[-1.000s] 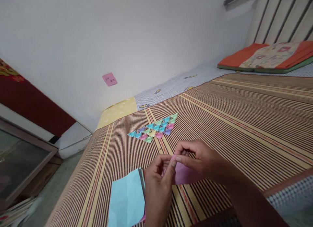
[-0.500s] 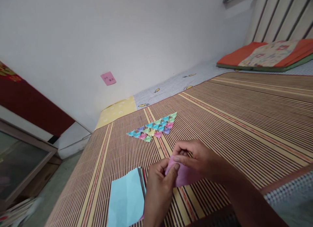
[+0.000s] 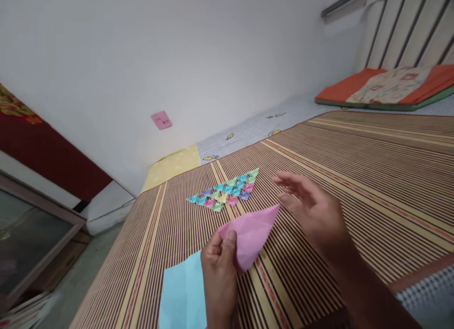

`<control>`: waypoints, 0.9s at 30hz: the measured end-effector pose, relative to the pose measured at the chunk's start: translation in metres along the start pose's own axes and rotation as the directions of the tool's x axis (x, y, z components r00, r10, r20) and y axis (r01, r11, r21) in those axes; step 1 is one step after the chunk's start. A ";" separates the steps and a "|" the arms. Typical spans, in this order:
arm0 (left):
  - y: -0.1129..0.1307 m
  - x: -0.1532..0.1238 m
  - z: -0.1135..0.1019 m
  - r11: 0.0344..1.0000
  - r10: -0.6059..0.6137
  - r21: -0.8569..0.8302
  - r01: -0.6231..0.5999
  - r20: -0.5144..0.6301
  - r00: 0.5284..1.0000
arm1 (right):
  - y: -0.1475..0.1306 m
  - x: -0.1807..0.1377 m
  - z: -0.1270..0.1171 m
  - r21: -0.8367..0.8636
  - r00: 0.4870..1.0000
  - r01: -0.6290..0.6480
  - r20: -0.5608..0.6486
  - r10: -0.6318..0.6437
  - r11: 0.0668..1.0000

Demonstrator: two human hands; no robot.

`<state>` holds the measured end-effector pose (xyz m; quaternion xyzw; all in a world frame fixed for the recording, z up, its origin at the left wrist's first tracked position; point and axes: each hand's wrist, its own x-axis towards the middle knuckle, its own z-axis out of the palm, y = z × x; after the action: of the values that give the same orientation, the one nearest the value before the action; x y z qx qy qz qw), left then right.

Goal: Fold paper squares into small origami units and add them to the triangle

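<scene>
Pinched between the thumb and fingers of my left hand [image 3: 220,267] is a pink sheet of paper [image 3: 252,234], folded to a triangle whose tip points up and right. My right hand [image 3: 312,208] is off the paper, a little right of that tip, its fingers apart and holding nothing. Partly behind my left hand lies a stack of paper with a light blue sheet [image 3: 182,293] on top. Beyond both hands, small folded paper pieces [image 3: 227,191] in several colours are laid in rows on the striped mat.
The striped bamboo mat [image 3: 142,253] covers the bed. A folded orange and floral quilt [image 3: 390,88] lies at the far right by the slatted headboard [image 3: 400,31]. A pink note [image 3: 161,120] is stuck to the white wall. A glass-fronted cabinet [image 3: 31,244] stands on the left.
My right hand has let go of the pink paper and moved up and right, its fingers opening. The paper now shows as a triangle in my left hand alone.
</scene>
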<state>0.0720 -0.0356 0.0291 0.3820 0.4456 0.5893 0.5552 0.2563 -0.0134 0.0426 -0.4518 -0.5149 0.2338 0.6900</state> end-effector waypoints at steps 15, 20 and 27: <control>-0.009 0.001 0.009 0.991 -0.044 -0.133 0.028 -0.118 0.992 | 0.007 -0.023 0.042 0.349 0.832 -0.514 0.427 0.355 0.784; -0.007 -0.001 0.013 0.993 -0.065 -0.109 0.053 -0.115 0.991 | 0.005 -0.019 0.038 0.301 0.872 -0.455 0.341 0.351 0.838; -0.003 -0.006 0.021 0.991 -0.078 -0.115 0.066 -0.106 0.991 | 0.006 -0.009 0.029 0.344 0.917 -0.388 0.243 0.317 0.855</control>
<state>0.0931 -0.0397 0.0327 0.3007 0.4556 0.6131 0.5711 0.2270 -0.0066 0.0346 -0.3716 -0.4266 0.4924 0.6614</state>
